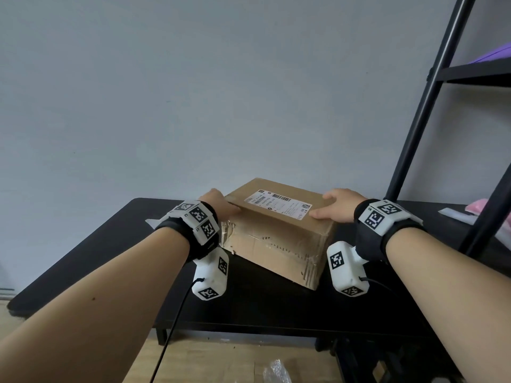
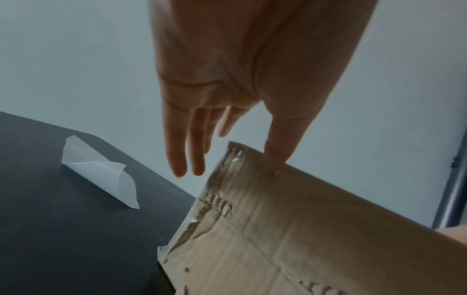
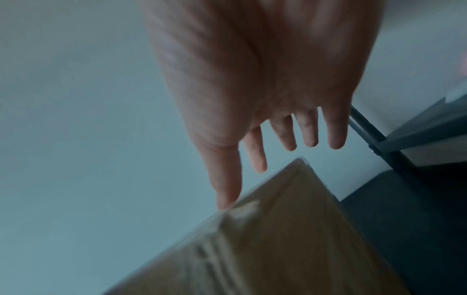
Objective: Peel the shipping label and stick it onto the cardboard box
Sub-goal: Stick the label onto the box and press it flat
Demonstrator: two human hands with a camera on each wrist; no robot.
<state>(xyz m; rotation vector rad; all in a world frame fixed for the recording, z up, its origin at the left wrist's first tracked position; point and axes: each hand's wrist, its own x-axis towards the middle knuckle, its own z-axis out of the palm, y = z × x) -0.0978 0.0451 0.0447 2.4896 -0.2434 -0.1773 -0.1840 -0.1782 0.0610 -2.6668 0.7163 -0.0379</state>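
A taped cardboard box stands on the black table. A white shipping label lies flat on its top face. My left hand is at the box's left top edge, fingers straight, thumb touching the edge of the box. My right hand is at the right top edge, fingers straight, thumb touching the rim of the box. Neither hand grips anything. A curled white backing sheet lies on the table left of the box.
A black metal shelf frame rises at the right, with a purple item on a shelf. Pink and white things lie at the table's far right. A crumpled clear wrapper lies on the wooden floor below.
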